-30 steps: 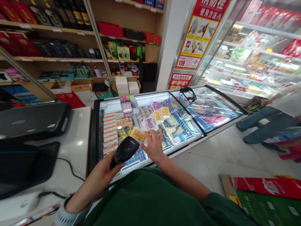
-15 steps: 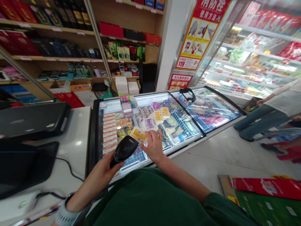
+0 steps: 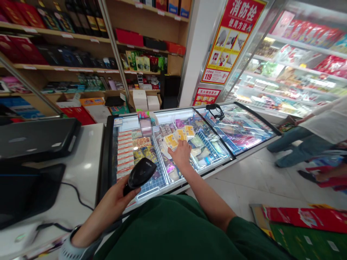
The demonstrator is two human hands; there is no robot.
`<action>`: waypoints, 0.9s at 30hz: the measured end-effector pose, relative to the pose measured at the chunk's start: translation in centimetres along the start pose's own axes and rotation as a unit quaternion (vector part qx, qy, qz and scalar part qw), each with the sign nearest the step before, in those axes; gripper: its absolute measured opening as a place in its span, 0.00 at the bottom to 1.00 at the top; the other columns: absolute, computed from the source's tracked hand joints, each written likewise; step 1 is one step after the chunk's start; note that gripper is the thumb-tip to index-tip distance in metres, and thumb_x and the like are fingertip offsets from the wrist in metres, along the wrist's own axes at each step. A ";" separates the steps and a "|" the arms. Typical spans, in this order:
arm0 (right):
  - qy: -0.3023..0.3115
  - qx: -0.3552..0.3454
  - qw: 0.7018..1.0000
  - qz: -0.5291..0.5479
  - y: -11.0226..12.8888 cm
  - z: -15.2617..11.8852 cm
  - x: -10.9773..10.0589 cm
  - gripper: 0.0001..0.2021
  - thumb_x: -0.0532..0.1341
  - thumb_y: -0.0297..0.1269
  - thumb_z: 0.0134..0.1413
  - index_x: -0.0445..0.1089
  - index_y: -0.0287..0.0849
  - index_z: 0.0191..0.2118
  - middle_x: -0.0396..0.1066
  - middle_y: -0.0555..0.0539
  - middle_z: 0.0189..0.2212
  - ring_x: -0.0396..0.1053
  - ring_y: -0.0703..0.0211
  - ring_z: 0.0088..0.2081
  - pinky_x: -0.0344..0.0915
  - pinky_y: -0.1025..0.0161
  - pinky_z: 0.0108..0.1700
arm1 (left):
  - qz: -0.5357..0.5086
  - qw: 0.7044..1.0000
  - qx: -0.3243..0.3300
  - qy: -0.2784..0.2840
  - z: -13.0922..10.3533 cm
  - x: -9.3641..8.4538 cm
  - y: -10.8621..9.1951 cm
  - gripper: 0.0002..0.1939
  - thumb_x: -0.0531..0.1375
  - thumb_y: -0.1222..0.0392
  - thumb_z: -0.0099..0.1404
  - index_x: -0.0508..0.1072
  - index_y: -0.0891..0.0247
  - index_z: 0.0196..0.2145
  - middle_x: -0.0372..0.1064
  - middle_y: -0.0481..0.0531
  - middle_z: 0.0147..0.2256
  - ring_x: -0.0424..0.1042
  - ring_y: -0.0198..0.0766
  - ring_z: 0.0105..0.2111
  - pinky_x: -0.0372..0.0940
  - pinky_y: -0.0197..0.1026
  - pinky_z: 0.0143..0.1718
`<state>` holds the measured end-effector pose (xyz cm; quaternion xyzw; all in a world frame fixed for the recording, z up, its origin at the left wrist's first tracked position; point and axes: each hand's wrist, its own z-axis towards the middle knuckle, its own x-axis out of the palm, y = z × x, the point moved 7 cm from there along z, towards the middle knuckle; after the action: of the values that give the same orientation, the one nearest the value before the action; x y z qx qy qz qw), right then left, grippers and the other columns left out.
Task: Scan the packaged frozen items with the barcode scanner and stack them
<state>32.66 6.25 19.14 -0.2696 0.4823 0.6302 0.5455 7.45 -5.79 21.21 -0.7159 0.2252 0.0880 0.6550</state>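
My left hand (image 3: 119, 196) is wrapped round the handle of a black barcode scanner (image 3: 142, 172), whose head points up and to the right. Over the glass-topped chest freezer (image 3: 146, 193), my right hand (image 3: 181, 154) has its thumb and fingers at the lower edge of a yellow-and-white packet (image 3: 170, 141). The fingers partly cover that packet. Two more yellow-and-white packets, one in the middle (image 3: 181, 134) and one at the right (image 3: 189, 131), lie against it on the glass. Frozen goods in wire baskets show through the lid.
A white counter (image 3: 84, 159) with a black machine (image 3: 38, 139) stands at left. A black strap-like item (image 3: 215, 111) lies on the freezer's far part. At right, a person (image 3: 311, 126) stands by a lit display fridge (image 3: 292, 72). Red and green boxes (image 3: 306, 227) sit lower right.
My right hand has moved up and right, together with the yellow-and-white packet, which is now by the other packets and over the purple one. The scanner has shifted slightly left.
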 end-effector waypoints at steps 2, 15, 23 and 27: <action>-0.013 -0.007 1.000 -0.003 0.1 -0.2 -0.2 0.25 0.68 0.50 0.51 0.70 0.35 0.48 0.70 0.37 0.42 0.67 0.42 0.45 0.62 0.48 0.49 | -0.008 1.000 -0.006 -0.008 -0.1 -0.1 0.0 0.31 0.65 0.40 0.57 0.74 0.60 0.53 0.78 0.56 0.49 0.75 0.57 0.52 0.68 0.53 0.56; 0.276 -0.123 0.846 0.440 7.3 -8.7 -2.6 0.15 0.61 0.36 0.60 0.69 0.44 0.53 0.76 0.47 0.44 0.75 0.59 0.43 0.71 0.62 0.44 | -0.159 0.982 -0.049 -0.085 1.6 0.5 -1.7 0.34 0.64 0.40 0.58 0.70 0.65 0.55 0.76 0.59 0.51 0.72 0.54 0.54 0.66 0.52 0.56; 0.334 0.096 0.696 0.629 6.5 -12.6 -2.6 0.14 0.66 0.44 0.54 0.73 0.43 0.43 0.77 0.46 0.41 0.75 0.52 0.44 0.70 0.53 0.51 | -0.238 0.971 -0.016 -0.009 1.0 7.0 -4.0 0.32 0.61 0.46 0.63 0.66 0.60 0.61 0.58 0.59 0.67 0.57 0.50 0.66 0.53 0.51 0.67; 0.279 0.261 0.644 0.663 1.5 -13.0 -2.6 0.15 0.69 0.40 0.46 0.73 0.43 0.41 0.76 0.48 0.35 0.74 0.53 0.38 0.71 0.54 0.46 | -0.213 0.975 0.011 0.057 0.5 8.4 -4.5 0.31 0.59 0.44 0.66 0.65 0.58 0.63 0.58 0.60 0.66 0.61 0.51 0.64 0.59 0.54 0.64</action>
<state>29.51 -6.53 16.78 0.1133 0.8058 0.5663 -0.1308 16.89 -6.82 21.61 -0.7442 0.1059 -0.0969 0.6523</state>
